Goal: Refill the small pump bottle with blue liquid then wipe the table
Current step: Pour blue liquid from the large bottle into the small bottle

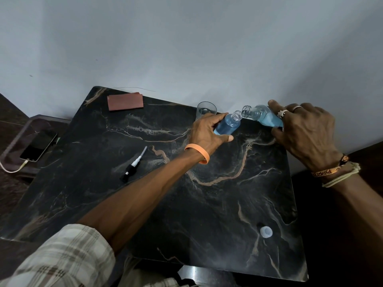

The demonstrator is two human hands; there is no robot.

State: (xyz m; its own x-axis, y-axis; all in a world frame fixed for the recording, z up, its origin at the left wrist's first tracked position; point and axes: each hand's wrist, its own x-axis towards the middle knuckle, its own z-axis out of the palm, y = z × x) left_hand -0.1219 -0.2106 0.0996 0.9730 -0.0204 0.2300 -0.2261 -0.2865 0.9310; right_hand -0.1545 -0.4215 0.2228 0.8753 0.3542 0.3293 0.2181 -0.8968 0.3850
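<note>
My left hand (pixel 207 132) grips the small clear bottle (pixel 228 125), which is uncapped, mostly full of blue liquid and tilted to the right. My right hand (pixel 306 131) holds a larger clear bottle (pixel 263 117) of blue liquid, tipped on its side so its open neck meets the small bottle's mouth. Both are above the far edge of the black marble table (pixel 186 204). The pump head (pixel 132 165) with its white dip tube lies loose on the table to the left. A folded brown cloth (pixel 125 102) rests at the far left corner.
A clear glass (pixel 205 110) stands just behind my left hand by the wall. A white bottle cap (pixel 266 232) lies near the table's front right. A phone (pixel 38 146) on a charging cable sits on a lower surface at left.
</note>
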